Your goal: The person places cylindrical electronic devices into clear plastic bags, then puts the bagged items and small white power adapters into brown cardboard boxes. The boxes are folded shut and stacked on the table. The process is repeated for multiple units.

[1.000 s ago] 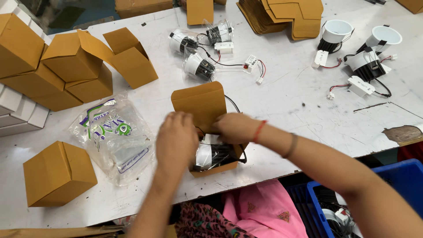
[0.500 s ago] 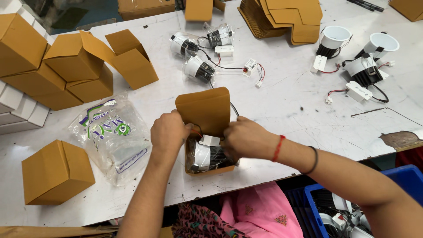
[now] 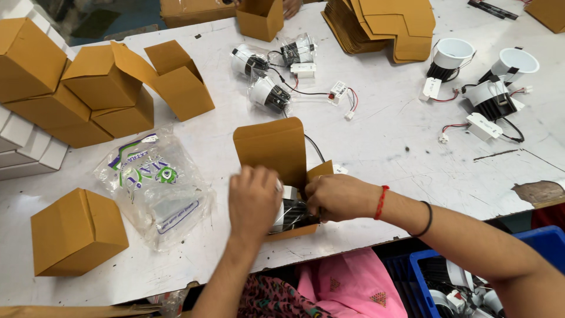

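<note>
A small brown cardboard box (image 3: pixel 276 147) lies open near the table's front edge, its lid flap standing up. Inside it sits a white downlight with a black finned body (image 3: pixel 289 212), partly hidden by my hands. My left hand (image 3: pixel 253 200) presses on the light from the left side of the box. My right hand (image 3: pixel 338 197), with a red thread and a black band at the wrist, grips the box's right flap and the light from the right. A black cable (image 3: pixel 315 148) runs out behind the box.
A clear plastic bag (image 3: pixel 156 182) lies left of the box, a closed brown box (image 3: pixel 76 232) farther left. Brown and white boxes are stacked at the back left (image 3: pixel 76 94). Bagged lights (image 3: pixel 268 94), bare white lights (image 3: pixel 488 97), flat cartons (image 3: pixel 382 23) lie beyond. A blue crate (image 3: pixel 447 277) sits below.
Both hands have shifted lower over the box and pushed the light deeper into it. The box lid still stands up.
</note>
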